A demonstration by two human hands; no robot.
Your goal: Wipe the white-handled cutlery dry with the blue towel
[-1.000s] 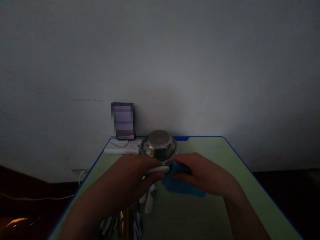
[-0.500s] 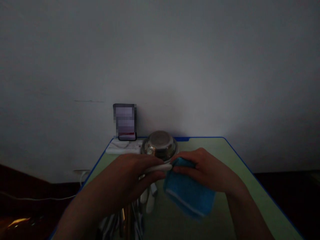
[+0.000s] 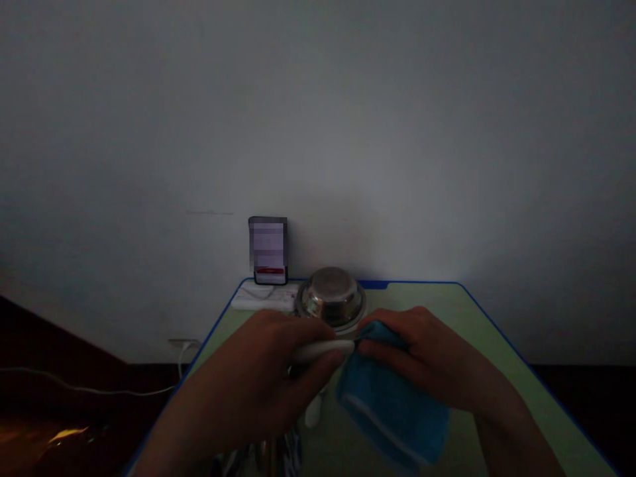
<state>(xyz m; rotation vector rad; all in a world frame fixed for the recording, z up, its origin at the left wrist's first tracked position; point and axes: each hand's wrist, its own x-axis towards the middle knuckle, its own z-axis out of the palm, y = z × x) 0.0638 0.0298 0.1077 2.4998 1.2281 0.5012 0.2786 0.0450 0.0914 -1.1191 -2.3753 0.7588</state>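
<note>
There is one table (image 3: 422, 301) and on it one upturned metal bowl (image 3: 332, 288), one phone (image 3: 269, 245) standing against the wall (image 3: 318, 132), and one white strip (image 3: 263, 299) at the phone's foot. Two hands meet above the table, in front of the bowl, with one white handle (image 3: 325, 348) and one blue cloth (image 3: 397, 411) between them. The left hand (image 3: 273, 364) comes in from the lower left, back upward, its fingers over the handle and thumb beneath, gripping it roughly level. The right hand (image 3: 417, 351) reaches in from the lower right, wrist bent inward, fingers and thumb pinched on the cloth's upper edge at the handle's right end; the rest hangs below. Whatever extends from the handle there is hidden by cloth and fingers. A second white piece (image 3: 313, 412) lies partly covered below the left hand. The cutlery (image 3: 288, 454) is dark and cut off at the bottom edge, too muddled to count.
</note>
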